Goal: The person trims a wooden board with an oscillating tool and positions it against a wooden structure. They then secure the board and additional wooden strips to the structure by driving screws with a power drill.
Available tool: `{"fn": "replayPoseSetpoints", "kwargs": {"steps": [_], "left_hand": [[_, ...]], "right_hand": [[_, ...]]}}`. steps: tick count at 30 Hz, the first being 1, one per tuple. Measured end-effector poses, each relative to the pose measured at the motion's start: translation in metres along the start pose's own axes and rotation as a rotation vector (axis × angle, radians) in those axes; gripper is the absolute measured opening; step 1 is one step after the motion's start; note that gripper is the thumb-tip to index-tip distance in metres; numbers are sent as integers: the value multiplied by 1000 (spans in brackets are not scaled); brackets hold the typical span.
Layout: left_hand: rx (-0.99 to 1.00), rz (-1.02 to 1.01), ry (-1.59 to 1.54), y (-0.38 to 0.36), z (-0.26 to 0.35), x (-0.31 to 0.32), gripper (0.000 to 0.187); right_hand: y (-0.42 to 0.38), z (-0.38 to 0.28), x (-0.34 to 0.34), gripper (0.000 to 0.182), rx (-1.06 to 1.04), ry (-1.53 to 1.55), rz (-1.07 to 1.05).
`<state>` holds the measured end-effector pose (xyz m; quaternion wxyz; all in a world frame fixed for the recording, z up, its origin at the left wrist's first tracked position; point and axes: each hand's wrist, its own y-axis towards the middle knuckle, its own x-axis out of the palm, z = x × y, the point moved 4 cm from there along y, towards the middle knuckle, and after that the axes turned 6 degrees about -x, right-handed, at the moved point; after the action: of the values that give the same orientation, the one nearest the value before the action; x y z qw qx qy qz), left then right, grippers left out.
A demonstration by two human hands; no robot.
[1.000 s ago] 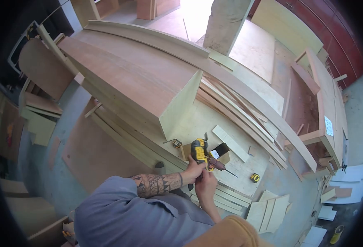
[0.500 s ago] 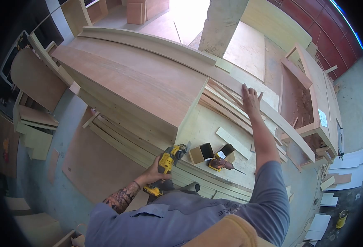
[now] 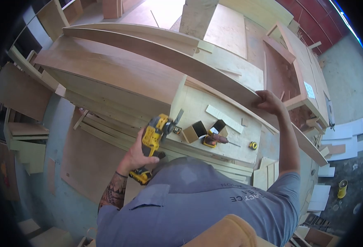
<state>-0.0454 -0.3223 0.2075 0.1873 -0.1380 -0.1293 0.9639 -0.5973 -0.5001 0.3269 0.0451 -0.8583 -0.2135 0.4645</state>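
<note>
My left hand [image 3: 135, 153] is wrapped round a yellow-and-black cordless power tool [image 3: 152, 133], its grey metal piece pointing up and right. With bent fingers, my right hand [image 3: 270, 103] grips the upper edge of a long wooden board [image 3: 218, 79]. The board stands tilted on edge, running from the far left past my right arm. Below it, on a pale panel, lie a cordless drill [image 3: 216, 140] with a long bit, a small open box [image 3: 194, 132] and a yellow tape measure [image 3: 253, 145]. Another box sits partly behind the drill.
A large plywood cabinet [image 3: 115, 78] lies to the left of the board. At the right is a wooden frame [image 3: 300, 86]. White offcuts [image 3: 348, 136] and a yellow cylindrical item [image 3: 342, 189] lie on the floor. A pillar [image 3: 195, 18] rises behind.
The long board has gone from lying flat to tilted up on edge. My right hand changed from resting on it to gripping its edge. The power tool rose slightly, and the view shifted.
</note>
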Motion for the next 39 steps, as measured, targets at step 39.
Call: {"fn": "replayPoseSetpoints", "kwargs": {"steps": [39], "left_hand": [[6, 53, 306, 56, 48, 37, 122]], "right_hand": [[-56, -25, 91, 43, -88, -317, 161]]}}
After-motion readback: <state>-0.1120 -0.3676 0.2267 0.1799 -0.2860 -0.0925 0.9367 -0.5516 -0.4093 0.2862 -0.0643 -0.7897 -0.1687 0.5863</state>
